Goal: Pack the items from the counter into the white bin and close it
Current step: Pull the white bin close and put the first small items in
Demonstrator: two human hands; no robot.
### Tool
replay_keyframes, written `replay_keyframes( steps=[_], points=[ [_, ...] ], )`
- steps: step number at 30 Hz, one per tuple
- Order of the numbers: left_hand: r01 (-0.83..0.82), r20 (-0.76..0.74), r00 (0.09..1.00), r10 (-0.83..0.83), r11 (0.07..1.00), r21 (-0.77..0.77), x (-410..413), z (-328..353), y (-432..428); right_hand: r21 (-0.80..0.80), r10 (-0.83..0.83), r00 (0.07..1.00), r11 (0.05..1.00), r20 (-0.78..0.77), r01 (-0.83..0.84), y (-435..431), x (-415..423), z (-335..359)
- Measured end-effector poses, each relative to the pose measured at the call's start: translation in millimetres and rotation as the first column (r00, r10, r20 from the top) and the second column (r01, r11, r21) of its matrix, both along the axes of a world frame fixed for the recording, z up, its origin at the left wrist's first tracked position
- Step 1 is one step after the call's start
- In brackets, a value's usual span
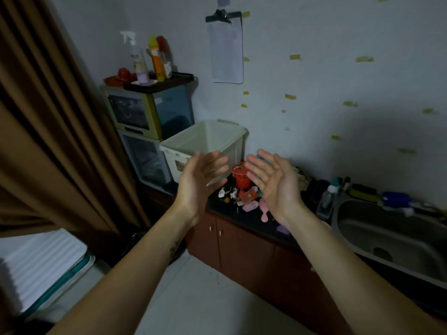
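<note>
the white bin (233, 147) stands at the left end of the dark counter (223, 210), near the wall, with its top open. the part of its inside that shows looks empty. in front of it the left hand (200, 176) is raised with straight fingers, palm turned inward, and it holds nothing. just right of it, a red toy pot (241, 177) and a heap of small toys (244, 197) lie on the counter, with a pink comb-like piece (264, 210) at the near edge. the right hand (274, 181) is also raised, flat and empty, apart from the left one. further right is the steel sink (358, 213). by my judgement the packing has not begun: every item must go in, and i cannot tell where the lid is.
</note>
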State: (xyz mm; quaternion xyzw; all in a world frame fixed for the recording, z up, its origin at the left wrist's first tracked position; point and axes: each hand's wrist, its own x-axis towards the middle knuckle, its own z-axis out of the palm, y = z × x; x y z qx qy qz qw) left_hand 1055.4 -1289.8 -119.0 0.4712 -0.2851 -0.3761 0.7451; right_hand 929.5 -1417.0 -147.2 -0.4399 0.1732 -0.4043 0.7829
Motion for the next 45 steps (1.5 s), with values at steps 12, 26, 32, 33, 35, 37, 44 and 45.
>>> replay_keyframes(
  steps=[12,26,32,33,35,37,44,45],
  points=[
    [0.044,-0.084,0.996,-0.035,0.994,0.103,102.5,-74.0,-149.2,0.096,-0.019,0.992,0.995,-0.129,0.031,-144.3,94.5,-82.2],
    [0.392,-0.186,0.92,-0.345,0.806,0.442,238.3,-209.3,-329.3,0.257,-0.283,0.828,0.859,-0.484,0.444,-247.0,208.7,-196.9],
    [0.487,-0.266,0.872,-0.41,0.687,0.539,251.0,-241.4,-365.3,0.296,-0.341,0.728,0.749,-0.594,0.592,-264.8,225.2,-226.1],
    [0.49,-0.267,0.87,-0.414,0.673,0.554,249.9,-245.2,-367.2,0.28,-0.343,0.709,0.746,-0.616,0.604,-266.1,226.2,-229.9],
    [0.486,-0.262,0.872,-0.414,0.66,0.573,248.6,-252.4,-371.4,0.248,-0.339,0.678,0.75,-0.653,0.614,-269.5,226.5,-236.4],
    [0.479,-0.236,0.872,-0.429,0.649,0.591,248.8,-260.2,-377.8,0.211,-0.33,0.635,0.754,-0.698,0.623,-274.4,225.6,-247.1],
    [0.427,-0.008,0.804,-0.595,0.568,0.703,232.7,-294.0,-385.5,-0.015,-0.234,0.444,0.897,-0.865,0.443,-284.6,221.3,-277.8],
    [0.417,0.037,0.782,-0.622,0.566,0.712,229.3,-302.3,-386.9,-0.051,-0.232,0.417,0.915,-0.879,0.4,-286.5,220.8,-280.9]
  ],
)
